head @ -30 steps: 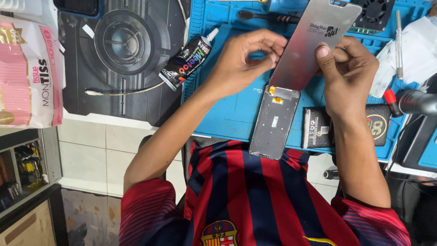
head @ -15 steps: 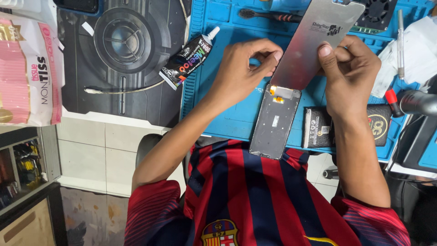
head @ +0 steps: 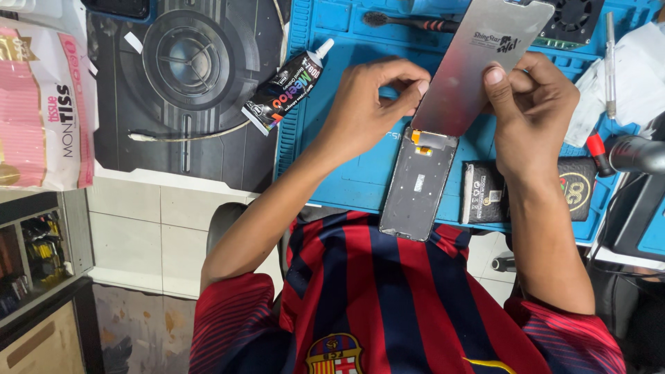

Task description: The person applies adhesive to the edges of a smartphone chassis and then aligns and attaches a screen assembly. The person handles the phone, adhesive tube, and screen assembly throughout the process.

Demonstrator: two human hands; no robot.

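**Head view: two hands peel a grey sheet off a phone screen panel**

Head camera looks down on a person in a striped red and blue jersey working over a blue repair mat (head: 346, 173) on the counter. The right hand (head: 533, 104) pinches the right edge of a grey metallic sheet (head: 478, 62), thumb on top, grip closed on it. The left hand (head: 374, 104) meets the sheet's left edge, forefinger and thumb drawn together there; whether they clamp the sheet or a thin film on it is hard to tell. The sheet's long axis runs diagonally, from near the hands up and away to the right, its far corner touching the frame's top edge. Its near end overlaps the phone screen panel (head: 419, 187), which lies along the same line toward the person's chest and hangs past the mat's near edge. Both hands sit level on either side of the sheet, the panel just below them. A black glue tube (head: 287, 86) lies left of the left hand, a brush (head: 409, 22) beyond it, a small dark box (head: 485, 201) just right of the panel. A tissue pack (head: 41, 104) is cut off at left.
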